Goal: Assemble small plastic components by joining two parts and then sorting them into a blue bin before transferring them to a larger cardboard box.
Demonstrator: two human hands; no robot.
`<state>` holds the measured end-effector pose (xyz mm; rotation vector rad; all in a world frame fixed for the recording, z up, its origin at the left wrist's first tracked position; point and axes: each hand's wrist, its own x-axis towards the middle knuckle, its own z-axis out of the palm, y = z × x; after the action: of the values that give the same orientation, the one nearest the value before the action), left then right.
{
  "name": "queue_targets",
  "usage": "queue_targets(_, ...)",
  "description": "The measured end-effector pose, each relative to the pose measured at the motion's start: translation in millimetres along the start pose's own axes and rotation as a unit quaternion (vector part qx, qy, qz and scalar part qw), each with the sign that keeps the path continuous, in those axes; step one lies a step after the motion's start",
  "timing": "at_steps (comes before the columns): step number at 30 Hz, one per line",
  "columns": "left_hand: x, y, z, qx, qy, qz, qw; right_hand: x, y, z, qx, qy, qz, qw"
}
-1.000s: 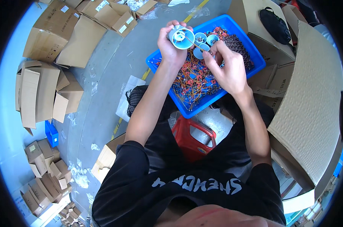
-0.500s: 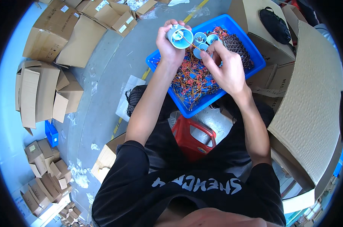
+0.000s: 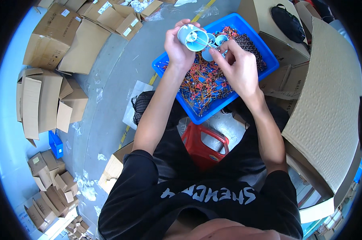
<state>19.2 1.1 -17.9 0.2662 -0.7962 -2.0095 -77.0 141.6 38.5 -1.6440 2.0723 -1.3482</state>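
Over the edge of the blue tray [image 3: 213,114], the left hand [image 3: 180,51] wrapped its fingers round a pale cup [image 3: 193,38], presumably angled so the right hand [image 3: 241,66], fingers pinching a wire [image 3: 205,43] (running inside), had access.

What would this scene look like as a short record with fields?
Left hand: holds a pale blue cup
Right hand: fingers seem to pinch a thin strand reaching into the cup
Blue tray: holds tangled coloured wires and three more cups
Below tray in view: red stool
Left: cardboard boxes, several open
Right: black pouch on a carton
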Motion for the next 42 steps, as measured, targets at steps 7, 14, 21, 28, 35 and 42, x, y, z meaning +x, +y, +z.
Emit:
queue_targets(7,-2.1,2.3,0.9,-0.029,0.013,-0.036,0.999,0.6,5.0,-1.4,-0.056,0.06,-0.005,0.997)
queue_targets(14,-5.0,-0.4,7.2,0.017,-0.035,-0.056,0.998,-0.4,7.6,1.8,-0.05,0.076,-0.026,0.995)
queue_targets(21,-19.9,-22.3,23.8,-0.07,-0.089,-0.151,0.982,0.8,18.0,3.3,-0.104,0.103,-0.062,0.987)
queue_targets(28,-14.3,-28.0,16.6,-0.054,-0.063,-0.209,0.974,3.0,26.2,10.2,-0.195,0.073,-0.098,0.973)
queue_targets(35,-12.6,-34.1,13.7,0.047,0.007,-0.189,0.981,5.9,32.2,14.4,-0.237,0.016,-0.093,0.967)
queue_targets(42,-11.0,-31.6,12.7,0.03,0.018,-0.191,0.981,7.1,37.1,18.4,-0.191,0.083,-0.12,0.971)
